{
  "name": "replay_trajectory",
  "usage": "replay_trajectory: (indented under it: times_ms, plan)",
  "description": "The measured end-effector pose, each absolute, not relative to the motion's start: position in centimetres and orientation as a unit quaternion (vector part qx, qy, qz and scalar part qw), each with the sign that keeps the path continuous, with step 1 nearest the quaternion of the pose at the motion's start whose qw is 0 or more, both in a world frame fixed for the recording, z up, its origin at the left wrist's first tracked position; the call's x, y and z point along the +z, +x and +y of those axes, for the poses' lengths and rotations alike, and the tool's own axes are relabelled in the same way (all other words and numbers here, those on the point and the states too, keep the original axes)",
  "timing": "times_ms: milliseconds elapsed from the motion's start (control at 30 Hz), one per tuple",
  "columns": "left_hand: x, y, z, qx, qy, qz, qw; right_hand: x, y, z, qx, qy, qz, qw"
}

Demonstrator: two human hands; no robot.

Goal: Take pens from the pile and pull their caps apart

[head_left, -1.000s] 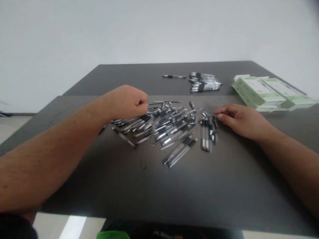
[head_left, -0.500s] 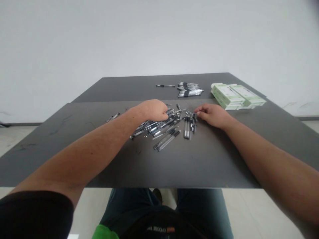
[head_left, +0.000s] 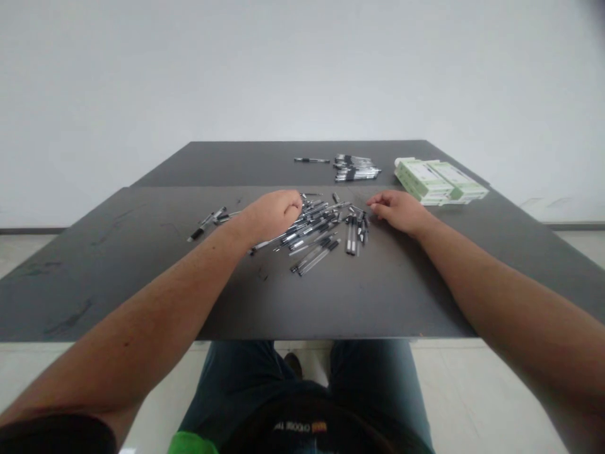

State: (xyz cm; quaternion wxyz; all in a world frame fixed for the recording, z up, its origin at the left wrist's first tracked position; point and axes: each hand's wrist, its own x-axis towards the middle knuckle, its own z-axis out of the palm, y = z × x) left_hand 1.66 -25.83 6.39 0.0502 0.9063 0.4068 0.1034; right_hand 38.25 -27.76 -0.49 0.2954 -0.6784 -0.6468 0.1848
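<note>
My left hand is closed, its fingers curled down at the upper left of a loose heap of clear pens with black grips. Whatever lies inside its fingers is hidden. Beside a small cluster of short pen parts, my right hand rests low over the table with thumb and fingertips drawn together. Too small to make out is anything between them; the end of a thin piece lies close to the fingertips. Two clear pen barrels lie side by side just left of that cluster.
Farther back lie a stack of pens and one single pen. Green and white boxes sit at the back right. A few pens lie left of my left forearm. The dark table ends near my legs.
My left hand has shifted left over the heap, uncovering more pens on its right side. My right hand stays by the small parts. The view has tilted slightly.
</note>
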Motion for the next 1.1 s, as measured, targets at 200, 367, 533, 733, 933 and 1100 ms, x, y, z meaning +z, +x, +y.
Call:
replay_trajectory:
  times_ms: [200, 367, 533, 733, 933, 1100]
  plan:
    - [4.8, 0.5, -25.7, 0.118, 0.926, 0.356, 0.043, 1.5, 37.9, -27.2, 0.225, -0.69, -0.621, 0.295]
    - [5.2, 0.5, -26.0, 0.083, 0.942, 0.325, 0.029, 4.2, 37.0, -27.2, 0.182, -0.684, -0.639, 0.3]
    - [5.3, -0.1, -25.5, 0.115, 0.913, 0.392, -0.006, 3.6, 35.3, -27.2, 0.061, -0.677, -0.668, 0.304]
    - [5.5, -1.3, -24.0, 0.13, 0.887, 0.443, 0.006, 1.1, 35.2, -28.2, -0.006, -0.652, -0.684, 0.327]
    - [5.0, -2.4, -22.9, 0.142, 0.901, 0.41, -0.002, 0.8, 35.6, -29.1, 0.04, -0.65, -0.684, 0.328]
    - [4.5, -3.0, -22.0, 0.091, 0.888, 0.451, -0.01, 0.4, 35.4, -28.9, 0.067, -0.641, -0.698, 0.312]
